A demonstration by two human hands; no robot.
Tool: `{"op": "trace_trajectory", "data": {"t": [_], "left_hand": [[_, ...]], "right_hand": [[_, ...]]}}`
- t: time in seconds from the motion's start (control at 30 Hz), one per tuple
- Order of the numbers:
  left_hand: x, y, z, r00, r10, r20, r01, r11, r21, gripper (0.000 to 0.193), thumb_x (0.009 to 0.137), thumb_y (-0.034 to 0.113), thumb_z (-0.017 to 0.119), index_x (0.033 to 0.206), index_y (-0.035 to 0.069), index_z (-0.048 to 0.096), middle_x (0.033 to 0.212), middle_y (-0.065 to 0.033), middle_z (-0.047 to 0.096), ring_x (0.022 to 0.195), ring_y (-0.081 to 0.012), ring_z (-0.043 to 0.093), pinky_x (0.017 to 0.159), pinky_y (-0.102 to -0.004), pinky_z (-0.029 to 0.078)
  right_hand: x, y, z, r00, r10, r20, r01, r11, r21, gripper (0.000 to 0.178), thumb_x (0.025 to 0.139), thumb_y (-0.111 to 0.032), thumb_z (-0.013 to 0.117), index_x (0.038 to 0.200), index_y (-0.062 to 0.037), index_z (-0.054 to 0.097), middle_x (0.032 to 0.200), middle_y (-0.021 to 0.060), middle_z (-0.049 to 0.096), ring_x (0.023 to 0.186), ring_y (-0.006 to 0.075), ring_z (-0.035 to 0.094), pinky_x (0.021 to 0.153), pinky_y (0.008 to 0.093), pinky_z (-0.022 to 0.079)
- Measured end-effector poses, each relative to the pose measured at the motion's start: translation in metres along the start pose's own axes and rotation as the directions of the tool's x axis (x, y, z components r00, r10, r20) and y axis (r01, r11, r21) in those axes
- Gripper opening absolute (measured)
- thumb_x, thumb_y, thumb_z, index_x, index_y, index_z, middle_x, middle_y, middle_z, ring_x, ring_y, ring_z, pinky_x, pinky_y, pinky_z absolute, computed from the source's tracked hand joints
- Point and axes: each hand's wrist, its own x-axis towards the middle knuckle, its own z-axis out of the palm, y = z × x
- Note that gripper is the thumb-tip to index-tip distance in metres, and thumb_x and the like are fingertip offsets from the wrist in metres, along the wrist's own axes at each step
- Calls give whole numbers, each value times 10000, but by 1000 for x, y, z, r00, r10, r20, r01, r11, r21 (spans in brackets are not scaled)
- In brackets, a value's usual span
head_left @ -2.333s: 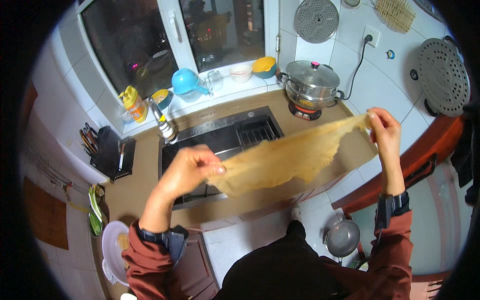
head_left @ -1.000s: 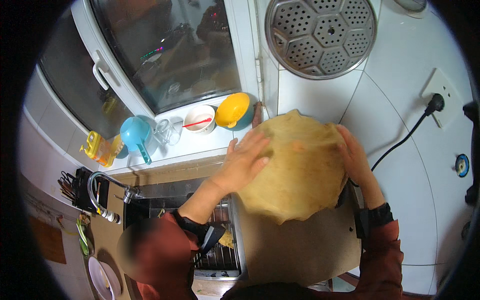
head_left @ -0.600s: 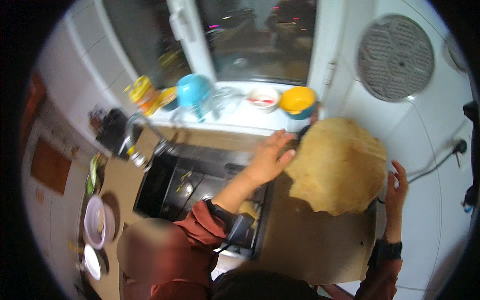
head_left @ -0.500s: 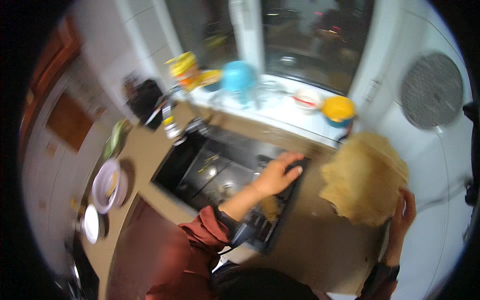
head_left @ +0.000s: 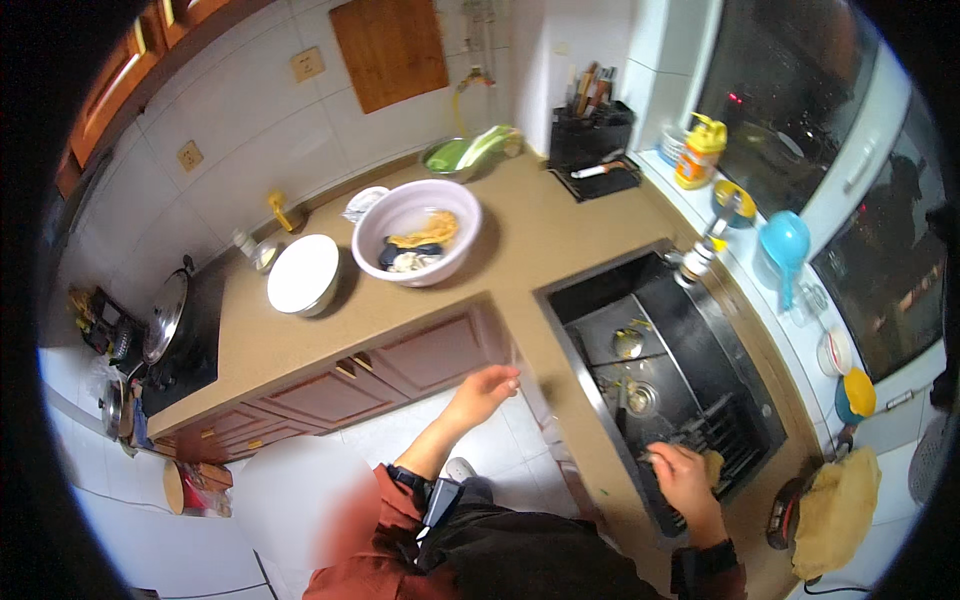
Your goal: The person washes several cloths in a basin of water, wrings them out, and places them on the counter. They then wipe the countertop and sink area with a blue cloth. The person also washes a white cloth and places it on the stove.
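Note:
Above the floor beside the counter's front edge, my left hand hangs with loosely bent fingers and nothing seen in it. My right hand is over the near rim of the black sink, its fingers half curled and no held thing showing. Inside the sink lie a metal ladle-like piece, scraps and a dark rack. A tan cloth drapes over something to the right of the sink. On the left counter sits a pale purple basin with yellowish, dark and whitish food in it.
A white bowl stands left of the basin, near the stove. Behind are a bowl of green vegetables and a knife block. The windowsill holds a yellow bottle, a blue dipper and bowls.
The view has swung left, bringing the left counter and floor into sight. My right hand has left the tan cloth and is at the sink; my left hand has moved away from the sink.

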Motion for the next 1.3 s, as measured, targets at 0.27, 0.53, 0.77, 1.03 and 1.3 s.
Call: {"op": "trace_trajectory", "data": {"t": [0.27,0.53,0.77,1.03,1.3], "left_hand": [[-14,-28,-201,985,-51,-163,40,997,-72,293,920,197,565,1151,19,542,1021,-62,628,953,-142,593,792,-259,458],[16,-21,-281,942,-133,-308,72,977,-202,285,909,159,564,1140,-9,563,1014,-81,641,942,-141,580,851,-266,448],[107,7,-327,923,11,-385,-65,990,-127,260,919,129,560,1138,-10,552,967,-53,625,913,-132,583,830,-266,470],[211,19,-325,918,-264,-297,201,953,-227,256,924,146,556,1150,26,545,957,24,568,885,-68,499,799,-202,407],[288,5,-334,895,-445,-5,24,61,-998,422,929,374,509,1194,49,465,1023,-117,564,1025,-264,567,848,-371,513]], "right_hand": [[158,-87,162,903,-199,381,164,979,124,248,842,-150,586,1064,-38,601,977,194,629,874,377,603,751,405,495],[334,-120,194,869,-357,343,370,929,29,226,848,-129,559,1033,-4,598,957,181,628,879,366,592,776,421,474],[561,-130,286,696,-526,490,619,785,-37,277,805,-53,557,1079,-62,595,1073,139,588,1006,331,547,868,402,452],[651,-87,409,603,-51,796,479,821,-310,404,771,-130,615,1171,-149,566,1044,110,628,971,342,585,886,408,456],[610,-145,345,601,-450,661,-401,546,736,235,839,-57,540,1067,-2,551,969,33,583,865,90,539,725,254,463]]}}
